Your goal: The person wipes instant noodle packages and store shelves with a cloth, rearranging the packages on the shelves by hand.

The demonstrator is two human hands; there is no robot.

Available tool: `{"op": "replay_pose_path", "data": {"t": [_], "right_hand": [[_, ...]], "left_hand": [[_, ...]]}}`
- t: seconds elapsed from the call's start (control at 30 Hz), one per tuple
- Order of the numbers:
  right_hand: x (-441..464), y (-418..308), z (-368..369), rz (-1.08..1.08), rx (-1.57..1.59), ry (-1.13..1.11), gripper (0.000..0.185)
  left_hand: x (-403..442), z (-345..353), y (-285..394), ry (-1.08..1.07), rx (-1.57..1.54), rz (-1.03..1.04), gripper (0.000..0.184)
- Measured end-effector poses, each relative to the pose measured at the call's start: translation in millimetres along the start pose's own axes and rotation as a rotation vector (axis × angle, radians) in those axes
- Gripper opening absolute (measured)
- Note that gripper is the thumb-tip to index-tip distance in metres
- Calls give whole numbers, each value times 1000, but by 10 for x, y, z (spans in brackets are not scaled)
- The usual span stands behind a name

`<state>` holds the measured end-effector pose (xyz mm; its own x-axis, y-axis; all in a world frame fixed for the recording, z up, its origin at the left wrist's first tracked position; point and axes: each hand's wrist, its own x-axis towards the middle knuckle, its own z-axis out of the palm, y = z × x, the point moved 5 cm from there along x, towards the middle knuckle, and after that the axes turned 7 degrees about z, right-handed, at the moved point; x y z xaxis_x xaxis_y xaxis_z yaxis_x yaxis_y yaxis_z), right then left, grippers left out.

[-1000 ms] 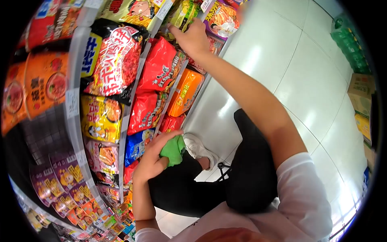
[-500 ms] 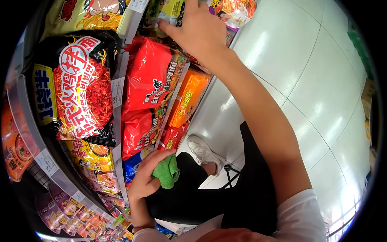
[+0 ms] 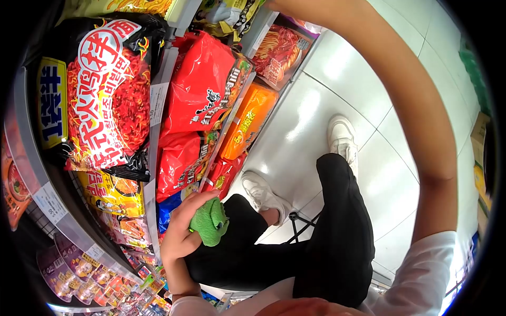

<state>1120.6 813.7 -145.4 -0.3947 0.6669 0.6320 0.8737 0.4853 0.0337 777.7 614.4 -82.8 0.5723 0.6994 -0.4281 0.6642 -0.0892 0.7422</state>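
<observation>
My left hand [image 3: 181, 226] is closed around a bunched green cloth [image 3: 210, 224], held above my left knee beside the shelf. Close to its fingers are a blue packet [image 3: 168, 208] and red noodle packs [image 3: 179, 163]. My right arm reaches up along the right side and across the top; the hand itself lies beyond the upper edge. Just below that forearm, a pack with a noodle picture [image 3: 279, 55] and a yellow-and-black packet [image 3: 226, 18] sit on the shelf.
Shelves on the left hold a large black noodle pack [image 3: 100, 100], an orange pack [image 3: 247, 122] and purple cups [image 3: 68, 268]. A price-tag rail [image 3: 50, 203] edges one shelf. Below are white tiles [image 3: 295, 121], my white shoes [image 3: 342, 138] and a black folding stool's legs [image 3: 302, 226].
My right hand has moved up out of view from the packets, its arm swinging outward to the right. My other shoe has come into view. The left hand keeps the green cloth.
</observation>
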Motion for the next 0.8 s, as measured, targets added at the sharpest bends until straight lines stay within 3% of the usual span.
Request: {"op": "replay_pose_path", "data": {"t": [0.17, 0.3, 0.7, 0.8], "right_hand": [[229, -44, 183, -116, -15, -203, 18], [234, -25, 237, -212, -65, -115, 18], [-96, -22, 151, -192, -83, 168, 24], [16, -42, 350, -104, -105, 117, 21]], "left_hand": [[71, 35, 54, -41, 23, 11, 85], [114, 83, 80, -85, 27, 44, 86], [71, 68, 54, -55, 42, 19, 85], [98, 82, 49, -84, 25, 0, 85]]}}
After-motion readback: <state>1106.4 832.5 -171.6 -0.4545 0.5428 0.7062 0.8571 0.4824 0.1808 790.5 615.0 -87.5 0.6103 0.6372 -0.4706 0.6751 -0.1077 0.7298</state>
